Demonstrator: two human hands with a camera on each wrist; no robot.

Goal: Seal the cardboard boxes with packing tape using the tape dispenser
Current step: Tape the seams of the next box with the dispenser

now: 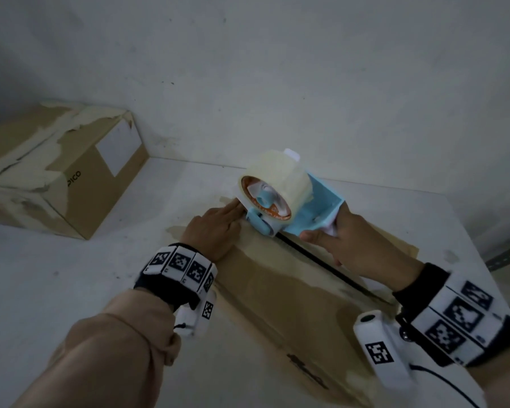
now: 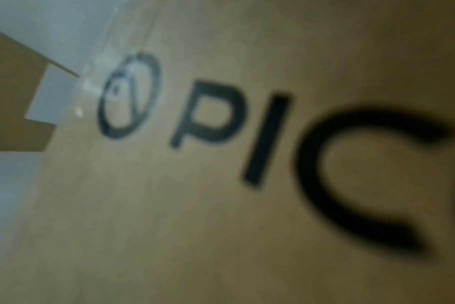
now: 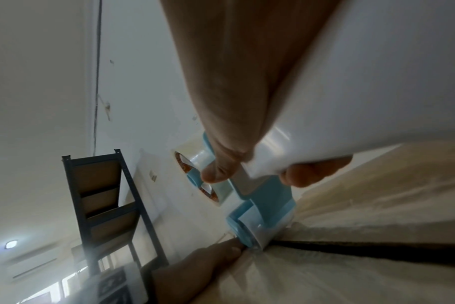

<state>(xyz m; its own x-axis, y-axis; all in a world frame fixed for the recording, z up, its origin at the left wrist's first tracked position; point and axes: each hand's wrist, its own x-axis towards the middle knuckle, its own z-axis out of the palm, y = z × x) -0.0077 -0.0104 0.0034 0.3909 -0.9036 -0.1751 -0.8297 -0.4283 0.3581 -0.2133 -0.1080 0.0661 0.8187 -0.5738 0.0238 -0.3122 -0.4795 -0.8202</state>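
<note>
A light-blue tape dispenser with a roll of clear tape stands tilted on the near cardboard box, its roller at the far end of the dark centre seam. My right hand grips the white handle of the dispenser. My left hand lies flat on the box top, straight fingers pressing beside the roller; the same hand shows in the right wrist view. The left wrist view shows only the box side with black lettering.
A second cardboard box, covered with torn tape, stands at the back left on the white table. A white wall rises right behind. A dark metal shelf rack stands off to one side.
</note>
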